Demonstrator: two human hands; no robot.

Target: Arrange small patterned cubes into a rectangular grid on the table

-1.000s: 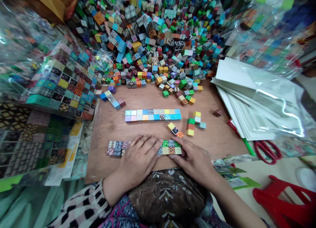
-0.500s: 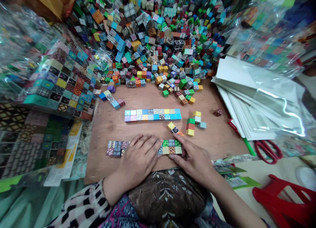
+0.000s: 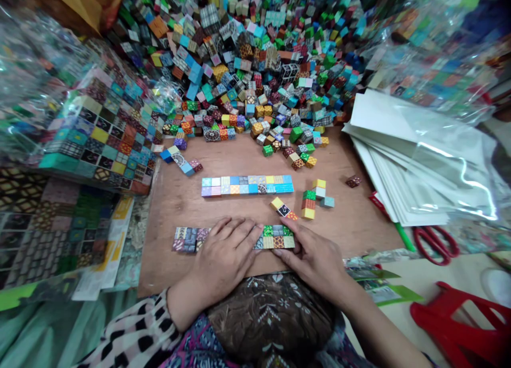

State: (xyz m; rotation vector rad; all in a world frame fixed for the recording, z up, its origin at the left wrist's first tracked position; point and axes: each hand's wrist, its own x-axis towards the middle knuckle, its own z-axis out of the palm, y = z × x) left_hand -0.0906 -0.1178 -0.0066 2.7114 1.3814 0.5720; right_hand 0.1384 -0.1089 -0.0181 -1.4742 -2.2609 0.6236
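Observation:
A double row of patterned cubes (image 3: 186,239) lies near the board's front edge. My left hand (image 3: 227,251) rests flat across its middle, palm down, fingers stretched and hiding several cubes. At the row's right end, my right hand (image 3: 313,253) has its thumb and forefinger apart, touching the end cubes from the side. Behind this row is a second double row (image 3: 247,185), mostly blue and pale, with no hand on it. Loose cubes (image 3: 283,209) in yellow, black and orange lie just beyond my right fingertips, and a small cube group (image 3: 308,204) stands to their right.
A big heap of cubes (image 3: 255,65) covers the back of the wooden board (image 3: 171,203). Left is a wrapped cube block (image 3: 99,134). White sheets in plastic (image 3: 399,160), red scissors (image 3: 435,245) and a red stool (image 3: 459,315) are at the right.

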